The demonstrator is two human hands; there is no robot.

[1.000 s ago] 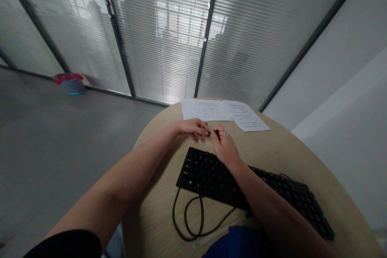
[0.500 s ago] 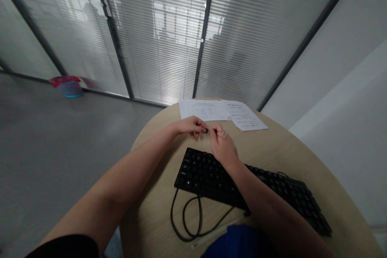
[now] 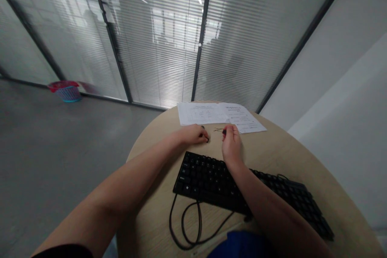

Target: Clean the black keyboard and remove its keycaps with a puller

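My left hand (image 3: 195, 134) rests low over the table just beyond the keyboard's far edge, its fingers curled together. At its fingertips shows a small black piece (image 3: 207, 140), too small to name. To the right, my right hand (image 3: 232, 145) is closed in a pinch on a small dark piece with thin wire-like ends (image 3: 218, 130), which point left toward my other hand. The two hands are apart. Below them lies a black keyboard (image 3: 208, 177), partly hidden under my right forearm, with its black cable (image 3: 200, 219) looped on the near side.
Printed sheets of paper (image 3: 199, 113) lie at the far edge of the round wooden table (image 3: 154, 209). A red and blue basket (image 3: 68, 92) stands on the floor at the left. Behind the table runs a glass partition with blinds (image 3: 160, 64).
My hands have moved apart: the right one shifted right with its small wire-ended piece, now more exposed. The left hand has lowered toward the tabletop. The view tilted slightly.
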